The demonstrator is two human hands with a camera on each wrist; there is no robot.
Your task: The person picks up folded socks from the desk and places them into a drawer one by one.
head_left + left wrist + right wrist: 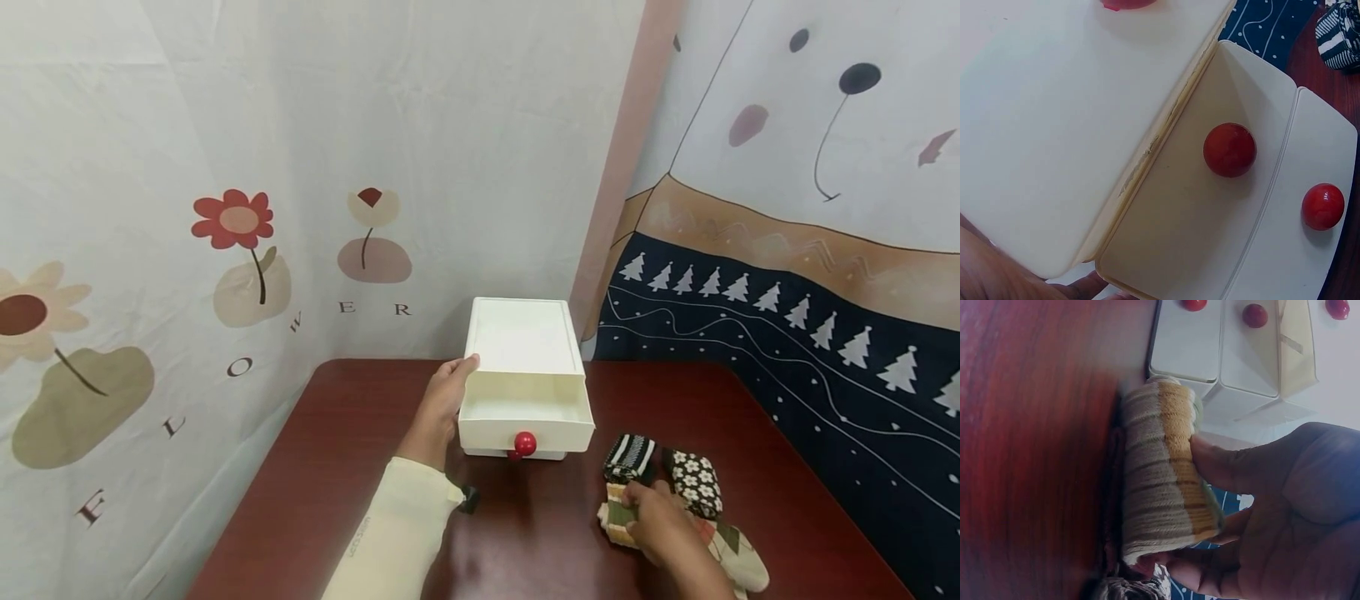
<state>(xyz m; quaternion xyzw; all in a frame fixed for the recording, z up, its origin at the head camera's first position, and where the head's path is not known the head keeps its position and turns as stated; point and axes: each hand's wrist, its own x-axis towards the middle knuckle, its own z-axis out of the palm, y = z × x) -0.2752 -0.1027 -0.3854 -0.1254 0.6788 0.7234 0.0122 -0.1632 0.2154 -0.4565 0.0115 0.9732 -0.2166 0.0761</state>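
Note:
A white drawer box stands on the table with its top drawer pulled out and its red knob facing me. My left hand holds the box at its left side, the thumb over the upper edge and the other fingers mostly hidden. To the right, my right hand pinches a folded sock with cream, yellow and green bands, thumb on one face and fingers behind. Beside it lie a black-and-white striped folded sock, a black flower-patterned one and a cream argyle sock.
The dark red table runs back to a pale curtain printed with flowers. A navy curtain with white trees borders its right side. Two lower drawers of the box show red knobs in the left wrist view.

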